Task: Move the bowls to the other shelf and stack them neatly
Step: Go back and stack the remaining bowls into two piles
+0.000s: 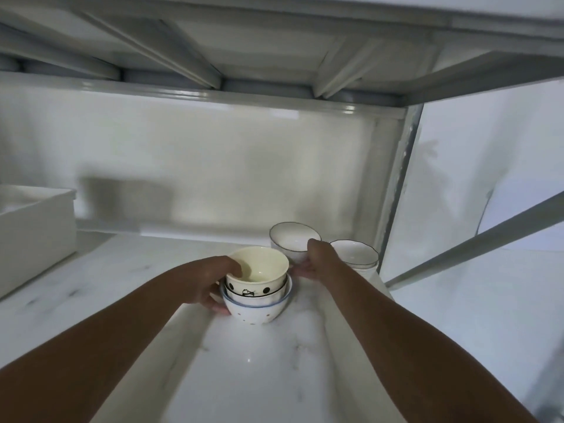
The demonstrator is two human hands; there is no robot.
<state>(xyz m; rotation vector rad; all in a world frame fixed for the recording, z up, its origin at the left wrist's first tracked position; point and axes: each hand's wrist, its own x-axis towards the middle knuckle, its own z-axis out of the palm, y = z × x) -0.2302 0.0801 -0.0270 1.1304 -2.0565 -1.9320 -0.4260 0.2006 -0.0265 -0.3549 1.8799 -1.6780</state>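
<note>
Bowls [258, 285] stacked; left hand [210, 279] hides their far side.

3 bowls nested upright, centre of marble-look shelf [152, 279]: cream bowl [259, 264] on top, black-dotted bowl w/ small cartoon print [253, 290] in middle, blue-rimmed white bowl w/ tiny dots [259, 309] at bottom. Behind-right, white bowl w/ thin dark rim [290, 239], tilted toward camera, empty. Further right, near shelf's corner post, scallop-edged dark-rimmed bowl [354, 253] sits upright on another bowl; count below unclear.
</note>
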